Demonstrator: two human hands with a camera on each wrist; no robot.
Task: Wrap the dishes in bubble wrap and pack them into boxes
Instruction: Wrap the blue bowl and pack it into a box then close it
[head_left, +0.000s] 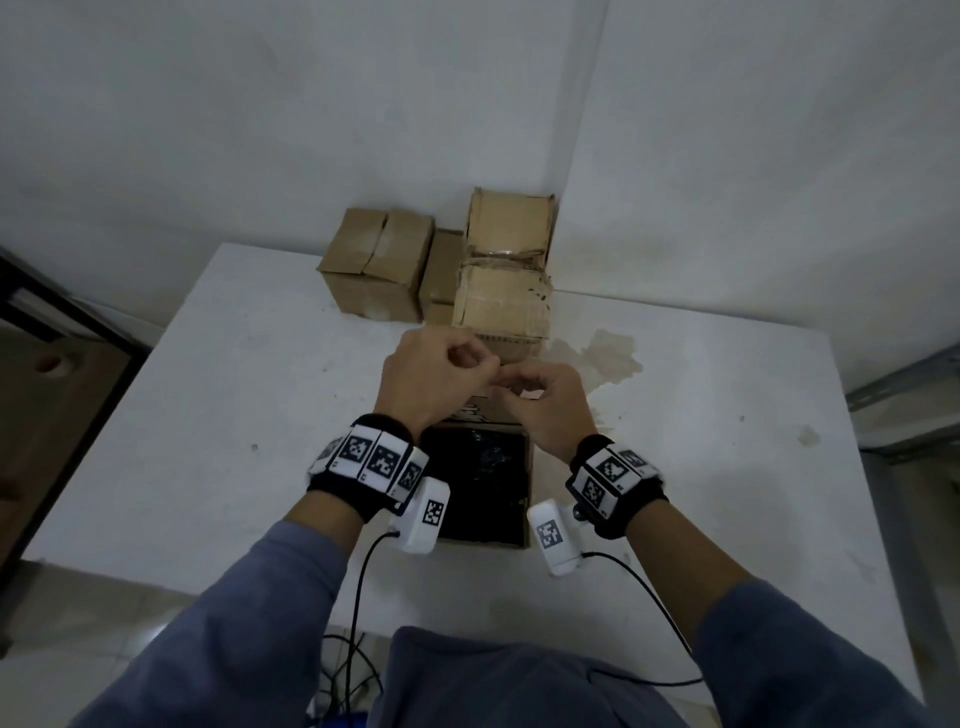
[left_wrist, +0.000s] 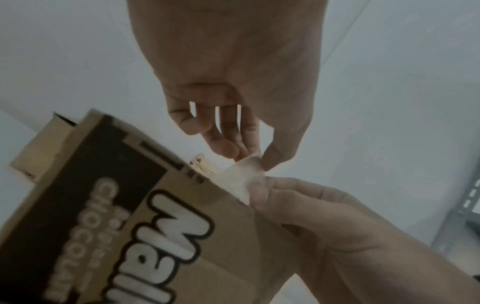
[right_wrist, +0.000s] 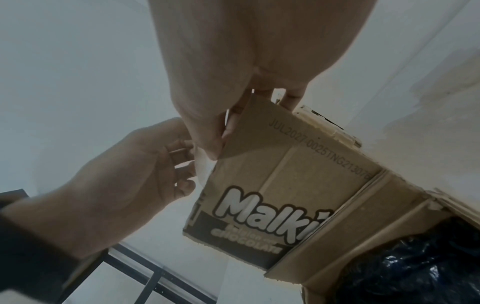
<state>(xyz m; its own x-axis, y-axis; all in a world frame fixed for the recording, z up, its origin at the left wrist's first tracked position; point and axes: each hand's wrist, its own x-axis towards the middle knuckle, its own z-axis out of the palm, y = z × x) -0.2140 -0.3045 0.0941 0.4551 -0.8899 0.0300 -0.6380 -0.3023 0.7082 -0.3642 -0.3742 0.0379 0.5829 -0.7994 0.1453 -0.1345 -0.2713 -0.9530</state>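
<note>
An open cardboard box (head_left: 528, 470) printed "Malkist Chocolate" stands on the white table (head_left: 208, 415) in front of me. A dark, shiny wrapped bundle (head_left: 478, 483) (right_wrist: 415, 267) fills it. Its far flap (left_wrist: 182, 205) (right_wrist: 285, 174) stands up. My left hand (head_left: 480, 366) (left_wrist: 255, 158) pinches a strip of clear tape (left_wrist: 242, 179) (right_wrist: 203, 168) at the flap's corner between thumb and forefinger. My right hand (head_left: 519, 387) (right_wrist: 223, 142) pinches the same tape and flap corner from the other side. The two hands nearly touch.
Closed cardboard boxes (head_left: 374, 260) sit at the table's back edge against the wall, with a taller stack of two (head_left: 506, 260) just behind my hands. A brownish stain (head_left: 608, 353) marks the table to the right. A dark frame (head_left: 52, 312) stands left, metal shelving (head_left: 909, 389) right.
</note>
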